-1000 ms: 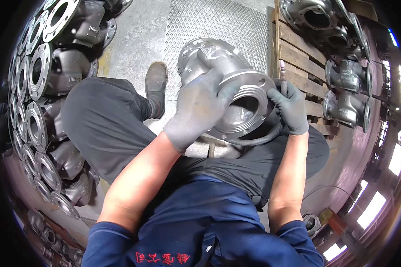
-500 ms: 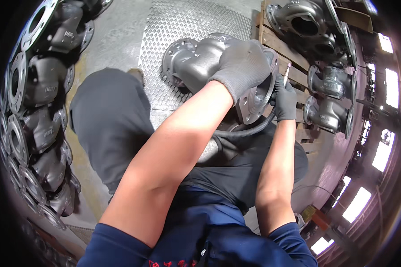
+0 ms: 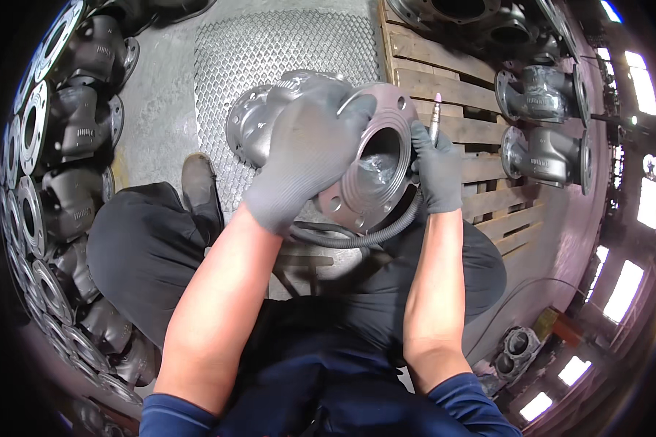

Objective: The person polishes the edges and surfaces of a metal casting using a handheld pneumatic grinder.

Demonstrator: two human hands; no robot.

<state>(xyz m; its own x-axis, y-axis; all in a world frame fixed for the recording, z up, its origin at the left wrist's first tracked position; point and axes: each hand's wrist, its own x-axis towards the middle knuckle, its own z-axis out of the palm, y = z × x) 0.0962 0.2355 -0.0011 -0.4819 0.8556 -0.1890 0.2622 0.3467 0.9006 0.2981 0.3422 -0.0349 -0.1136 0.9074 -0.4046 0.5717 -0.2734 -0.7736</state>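
Note:
A grey cast-metal valve body (image 3: 390, 109) lies before me, its round flange and open bore turned toward my right side. My left hand (image 3: 305, 149), in a grey glove, grips the flange's rim from the left, the fingers over the edge. In my gloved right hand (image 3: 439, 173) is a slim pencil-shaped grinder (image 3: 435, 122), its pink tip pointing up and away, apart from the flange. A dark corrugated hose (image 3: 388, 236) curves from near my right hand and passes under the valve body.
Stacked valve bodies (image 3: 76, 127) line the left side. A wooden pallet (image 3: 481, 131) at the right carries more valve bodies (image 3: 543, 91). Diamond-patterned metal plate (image 3: 219, 65) covers part of the floor ahead. Another casting (image 3: 519, 342) lies at lower right, near a thin cable (image 3: 503, 306).
The valve body has turned, so its flange face and bore now show. My left hand has moved left and nearer me; my right hand, still holding the grinder, has shifted slightly left.

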